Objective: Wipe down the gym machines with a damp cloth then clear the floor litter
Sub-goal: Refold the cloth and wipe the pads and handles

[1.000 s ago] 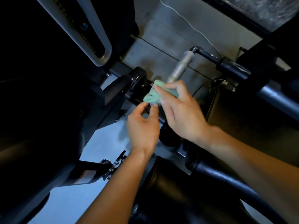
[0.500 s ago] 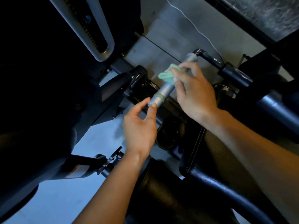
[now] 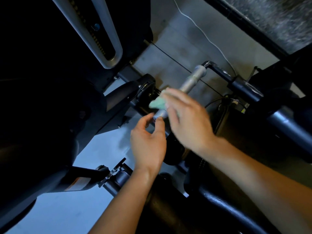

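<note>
Wiping along the grey handle bar

The bar's long axis runs from upper right down to the left hand, which pinches its near end; the right hand holds the green cloth around it, just above.

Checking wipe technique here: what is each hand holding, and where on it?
The right hand grips the green cloth against the grey handle; the left hand's fingers pinch the handle's near end.

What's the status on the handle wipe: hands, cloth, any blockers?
Right hand holds green cloth wrapped on grey handle, blurred mid-stroke. Left hand pinches the handle's near end. Nothing blocking the handle.
</note>
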